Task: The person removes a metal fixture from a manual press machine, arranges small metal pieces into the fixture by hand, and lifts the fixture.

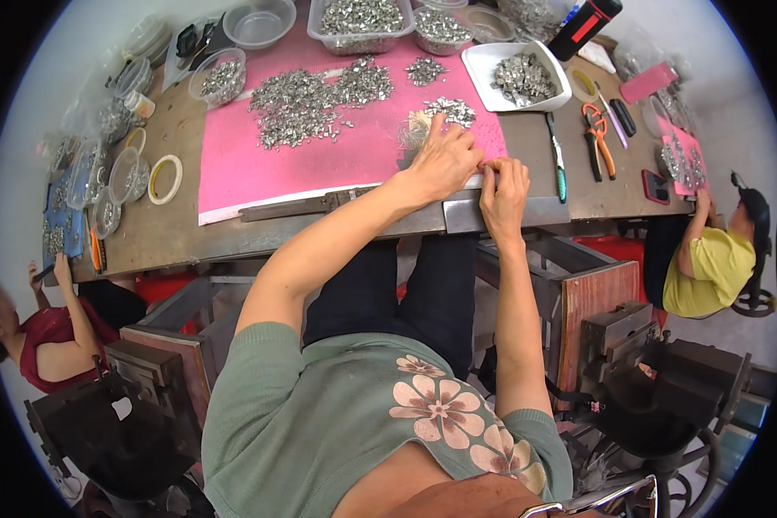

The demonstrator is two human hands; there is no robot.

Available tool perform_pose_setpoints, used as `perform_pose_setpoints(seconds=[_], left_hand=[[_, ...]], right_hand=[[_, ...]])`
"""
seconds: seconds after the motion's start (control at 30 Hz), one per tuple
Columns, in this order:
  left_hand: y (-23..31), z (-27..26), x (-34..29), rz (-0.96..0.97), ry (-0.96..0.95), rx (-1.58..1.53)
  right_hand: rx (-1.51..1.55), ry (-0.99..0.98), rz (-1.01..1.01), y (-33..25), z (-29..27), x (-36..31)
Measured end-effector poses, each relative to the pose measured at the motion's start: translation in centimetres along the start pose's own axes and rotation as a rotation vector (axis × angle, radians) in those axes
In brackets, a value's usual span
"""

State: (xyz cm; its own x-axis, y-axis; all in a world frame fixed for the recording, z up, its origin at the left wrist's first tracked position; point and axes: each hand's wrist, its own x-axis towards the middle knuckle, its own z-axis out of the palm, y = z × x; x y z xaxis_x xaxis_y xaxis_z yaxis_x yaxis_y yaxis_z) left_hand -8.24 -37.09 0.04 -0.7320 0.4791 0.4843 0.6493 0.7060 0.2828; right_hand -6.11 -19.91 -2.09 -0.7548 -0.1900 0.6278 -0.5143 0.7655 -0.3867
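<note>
My left hand [447, 161] is over the pink mat [224, 173], its fingers bent and one reaching up beside a small heap of shiny metal pieces [451, 110]. My right hand [503, 192] is closed at the mat's front edge, thumb against fingers, close to the left fingertips. Whatever either hand pinches is too small or hidden. Beneath them a flat metal plate [541, 211] lies along the bench edge. Larger piles of metal pieces [298, 108] spread over the mat to the left.
A white tray [482, 79] and clear tubs [315, 24] hold metal pieces at the back. Right of the mat lie a green-handled tool [561, 183], orange pliers [597, 142] and a phone [655, 187]. Tape rolls [165, 180] lie left. People sit at both sides [712, 268].
</note>
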Motion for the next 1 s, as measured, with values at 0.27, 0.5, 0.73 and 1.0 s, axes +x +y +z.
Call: perform_pose_setpoints(seconds=[0.27, 0.5, 0.73, 1.0], left_hand=[[-1.3, -5.2, -3.4, -0.109, 0.229, -0.121], [0.0, -7.2, -11.0, -0.22, 0.229, -0.11], [0.3, -6.4, -11.9, -0.24, 0.24, -0.126], [0.1, -6.4, -12.1, -0.28, 0.285, -0.266]], right_hand=[[0.024, 0.005, -0.012, 0.1, -0.5, 0.1], [0.309, -0.126, -0.138, -7.2, 0.0, 0.3], [0.277, -0.156, -0.293, -9.3, 1.8, -0.2], [0.244, -0.193, -0.389, -9.1, 1.4, 0.4]])
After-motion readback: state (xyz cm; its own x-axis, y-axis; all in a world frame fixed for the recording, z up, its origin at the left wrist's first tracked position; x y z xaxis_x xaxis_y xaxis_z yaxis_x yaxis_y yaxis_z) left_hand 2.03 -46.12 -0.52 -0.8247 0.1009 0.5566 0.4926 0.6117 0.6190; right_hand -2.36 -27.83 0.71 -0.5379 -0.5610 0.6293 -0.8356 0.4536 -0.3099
